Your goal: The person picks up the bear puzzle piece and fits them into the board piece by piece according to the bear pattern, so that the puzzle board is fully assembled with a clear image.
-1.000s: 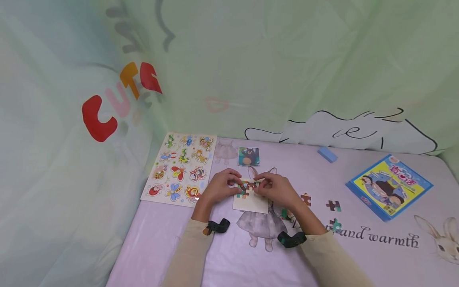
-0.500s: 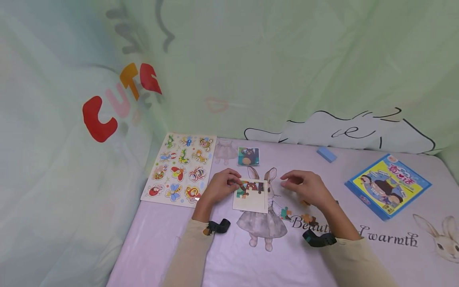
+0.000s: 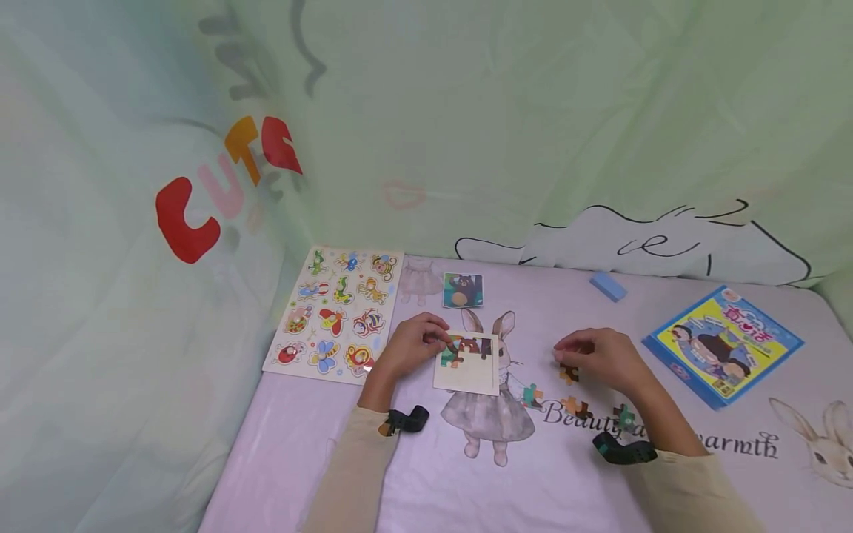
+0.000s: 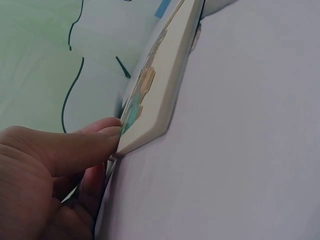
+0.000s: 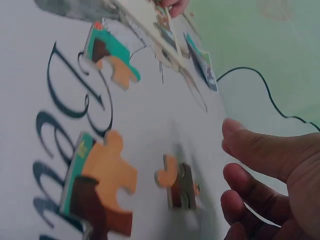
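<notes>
A shallow puzzle tray, its upper part filled with joined bear-picture pieces, lies on the table. My left hand pinches its upper left edge; in the left wrist view the thumb presses at the tray's corner, fingers behind. Out to the right, my right hand hovers with fingers loosely bent and nothing between them. Just beside those fingertips is a brown and orange puzzle piece. A larger orange and brown piece and a teal one lie further off.
A bear picture card lies behind the tray. To the left is an insect peg board. A blue block and a blue-yellow box are at right. Another teal piece lies near my right wrist. Curtains border the table.
My right hand has left a brown piece at the tray's upper right and moved right, toward the loose pieces. The left hand stays at the tray's edge.
</notes>
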A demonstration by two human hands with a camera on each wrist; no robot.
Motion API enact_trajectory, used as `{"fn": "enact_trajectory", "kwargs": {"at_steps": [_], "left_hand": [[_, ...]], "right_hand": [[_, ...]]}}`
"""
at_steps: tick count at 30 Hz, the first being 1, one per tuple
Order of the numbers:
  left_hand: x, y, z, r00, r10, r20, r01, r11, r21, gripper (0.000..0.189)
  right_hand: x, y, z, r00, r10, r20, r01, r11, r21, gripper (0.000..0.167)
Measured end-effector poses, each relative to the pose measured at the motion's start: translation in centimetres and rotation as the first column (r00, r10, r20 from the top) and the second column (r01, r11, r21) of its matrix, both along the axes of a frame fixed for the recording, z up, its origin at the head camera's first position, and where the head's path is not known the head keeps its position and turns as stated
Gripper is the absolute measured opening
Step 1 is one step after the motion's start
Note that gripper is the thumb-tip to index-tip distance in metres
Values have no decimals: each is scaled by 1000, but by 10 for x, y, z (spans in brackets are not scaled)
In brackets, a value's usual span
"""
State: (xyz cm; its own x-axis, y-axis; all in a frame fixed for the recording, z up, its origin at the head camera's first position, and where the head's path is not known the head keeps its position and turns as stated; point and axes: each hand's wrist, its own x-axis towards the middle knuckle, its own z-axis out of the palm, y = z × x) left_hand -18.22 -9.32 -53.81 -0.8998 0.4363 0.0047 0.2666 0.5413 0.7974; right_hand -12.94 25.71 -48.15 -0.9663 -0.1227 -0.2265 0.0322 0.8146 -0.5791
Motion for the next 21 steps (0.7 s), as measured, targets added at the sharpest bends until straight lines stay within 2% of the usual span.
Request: {"fn": "enact_trajectory", "kwargs": {"at_steps": [12, 21], "left_hand": [[0, 0, 0, 1000, -5, -7, 5, 1000, 10, 8], [0, -1, -1, 1000, 2, 5, -2, 1000, 6, 8]], "right_hand": [[5, 11, -5, 1000, -16, -10, 17, 998, 62, 23], [3, 11, -10, 998, -57, 28, 54, 994, 90, 26]]}}
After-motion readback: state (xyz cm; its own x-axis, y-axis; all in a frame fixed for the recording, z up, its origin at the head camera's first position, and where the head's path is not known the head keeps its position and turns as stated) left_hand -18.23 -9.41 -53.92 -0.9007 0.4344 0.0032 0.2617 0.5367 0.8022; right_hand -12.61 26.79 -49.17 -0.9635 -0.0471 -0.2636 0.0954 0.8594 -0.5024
